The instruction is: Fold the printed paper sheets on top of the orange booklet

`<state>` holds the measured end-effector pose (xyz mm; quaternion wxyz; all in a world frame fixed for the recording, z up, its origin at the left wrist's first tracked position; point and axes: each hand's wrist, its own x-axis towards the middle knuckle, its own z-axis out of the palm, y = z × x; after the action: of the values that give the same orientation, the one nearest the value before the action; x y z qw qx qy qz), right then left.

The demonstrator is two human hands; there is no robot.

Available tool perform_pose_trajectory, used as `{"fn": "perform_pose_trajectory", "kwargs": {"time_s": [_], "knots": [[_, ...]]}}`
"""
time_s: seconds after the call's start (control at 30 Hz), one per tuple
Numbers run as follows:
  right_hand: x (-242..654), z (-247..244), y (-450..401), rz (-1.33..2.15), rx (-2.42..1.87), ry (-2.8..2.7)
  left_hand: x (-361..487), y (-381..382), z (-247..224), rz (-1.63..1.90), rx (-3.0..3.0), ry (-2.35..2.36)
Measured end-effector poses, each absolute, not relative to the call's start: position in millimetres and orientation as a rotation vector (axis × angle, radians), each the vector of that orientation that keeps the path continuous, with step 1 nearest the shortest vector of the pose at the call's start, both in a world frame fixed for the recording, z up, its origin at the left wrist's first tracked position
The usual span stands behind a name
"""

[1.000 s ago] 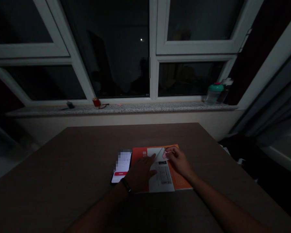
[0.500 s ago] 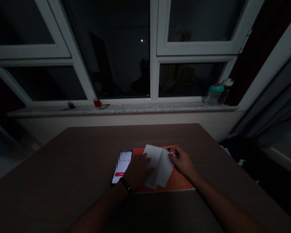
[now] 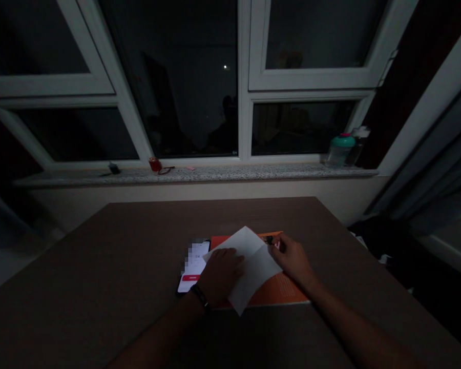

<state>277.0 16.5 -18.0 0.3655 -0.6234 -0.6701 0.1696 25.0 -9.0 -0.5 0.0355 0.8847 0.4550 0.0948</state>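
Note:
A creased white sheet of paper [image 3: 253, 266] lies at a slant over a red and orange book [image 3: 278, 289], with one corner past the book's near edge. My left hand [image 3: 221, 274], wearing a dark wristband, rests on the sheet's left part with its fingers laid out over it. On the right, my right hand [image 3: 292, 257] pinches the sheet's upper right edge between thumb and fingers. A small pinkish patch shows by these fingertips, too dim to name. Left of the book lies a phone [image 3: 193, 266] with a lit screen, partly under the paper's left corner.
The brown table [image 3: 100, 266] reaches toward a stone windowsill [image 3: 215, 171]. On the sill stand a teal-lidded bottle [image 3: 341, 150], a small red container [image 3: 154, 164], a pair of glasses [image 3: 166, 170] and a small dark bottle [image 3: 113, 167]. The room is dim.
The paper has turned from nearly upright to a slant, its left corner now reaching over the phone's edge. My hands have stayed in nearly the same place.

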Motion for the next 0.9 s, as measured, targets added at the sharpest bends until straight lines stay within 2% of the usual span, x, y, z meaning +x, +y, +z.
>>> {"fn": "perform_pose_trajectory", "kwargs": {"time_s": [0.3,0.63,0.9], "knots": [[278.2,-22.2,18.7,0.383,-1.617,-1.753,23.9,-9.0,-7.1,0.183,2.689,1.407],[277.9,-20.1,16.5,0.496,-1.577,-1.701,26.6,-11.3,1.7,0.216,2.736,1.302],[278.4,-19.3,15.7,0.449,-1.529,-1.616,24.9,-10.1,-6.4,0.216,2.705,1.264]]}}
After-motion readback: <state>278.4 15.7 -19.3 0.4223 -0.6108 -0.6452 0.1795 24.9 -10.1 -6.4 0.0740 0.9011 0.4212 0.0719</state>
